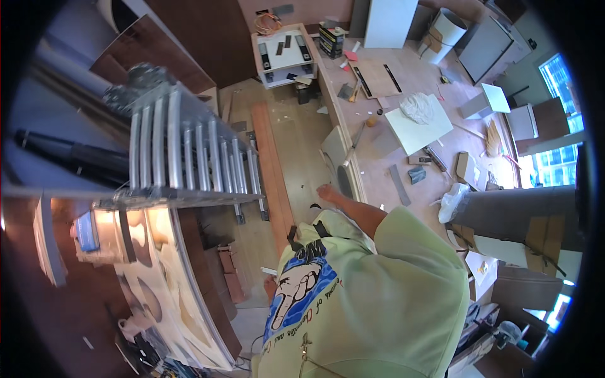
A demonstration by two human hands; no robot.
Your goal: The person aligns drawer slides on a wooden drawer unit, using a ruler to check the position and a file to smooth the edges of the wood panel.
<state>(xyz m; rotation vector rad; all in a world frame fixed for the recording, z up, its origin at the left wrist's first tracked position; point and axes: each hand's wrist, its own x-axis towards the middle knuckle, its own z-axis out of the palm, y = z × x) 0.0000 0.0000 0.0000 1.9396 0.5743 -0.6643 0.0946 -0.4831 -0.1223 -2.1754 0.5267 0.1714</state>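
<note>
My right arm reaches forward from a light green shirt (403, 277). At its end my right hand (326, 193) hangs over the floor strip, beside a pale panel (334, 148) leaning against the platform edge. Its fingers look loosely bent, and nothing shows in them. Only a small part of my left hand (271, 287) appears at the shirt's left side; its fingers are hidden. Close by it is a small white piece (269, 271), and I cannot tell whether the hand touches it. A folded aluminium ladder (189, 148) lies to the left.
A long reddish-brown board (271, 164) lies on the floor ahead. To the right, a raised surface (378, 183) bears a white board (419, 129), a plastic bag (417, 108), tools and scraps. A white cabinet box (287, 53) stands far ahead. Large rolls (517, 217) are at right.
</note>
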